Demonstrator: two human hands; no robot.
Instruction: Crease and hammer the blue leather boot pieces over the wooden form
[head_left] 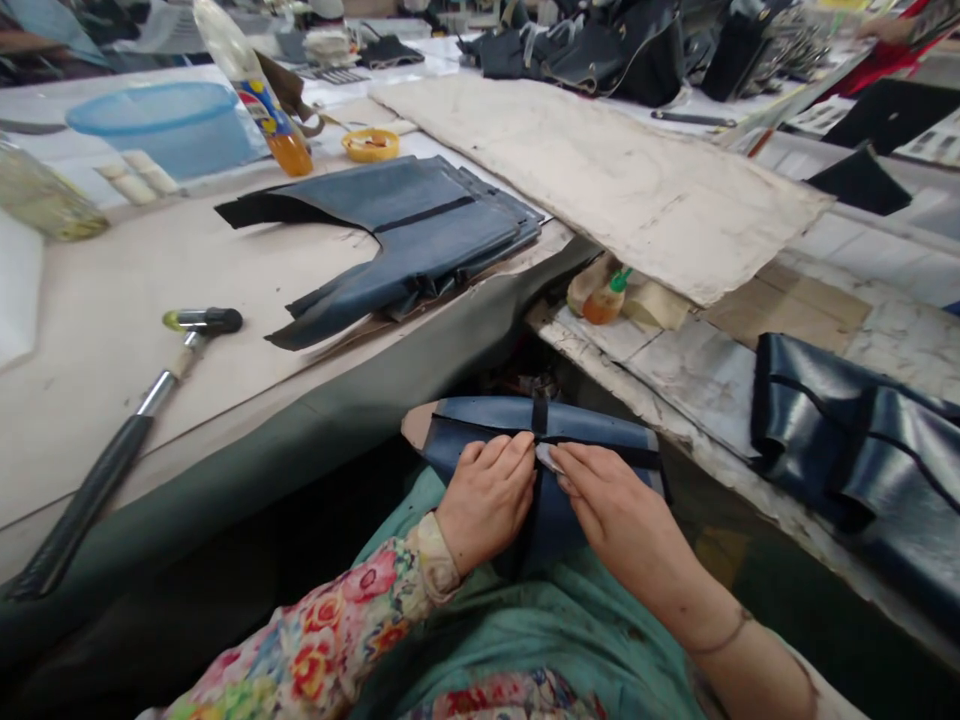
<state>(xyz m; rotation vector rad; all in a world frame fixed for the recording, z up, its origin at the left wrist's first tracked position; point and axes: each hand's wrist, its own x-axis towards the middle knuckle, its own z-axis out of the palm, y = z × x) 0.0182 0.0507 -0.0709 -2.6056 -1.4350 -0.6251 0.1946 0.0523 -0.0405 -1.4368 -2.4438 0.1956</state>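
A dark blue leather piece (480, 412) with black straps crossing it and a tan end lies across my lap, over a green apron (600, 610). My left hand (489, 497) is closed on it, fingers curled and pressed down beside the place where the straps cross. Just to the right, my right hand (611, 500) pinches a small pale grey flat piece (548, 458) against the leather. What exactly this pale piece is cannot be made out. The two hands' fingertips nearly meet, and the lower part of the leather is partly hidden beneath them.
On the left table lie a mallet (196, 325) and stacked blue leather panels (420, 215). Behind them stand a bottle (289, 150), a blue basin (161, 130) and a yellow lid (370, 146). To my right are a green-capped glue bottle (606, 298), a large pale board (622, 180) and folded leather (862, 440).
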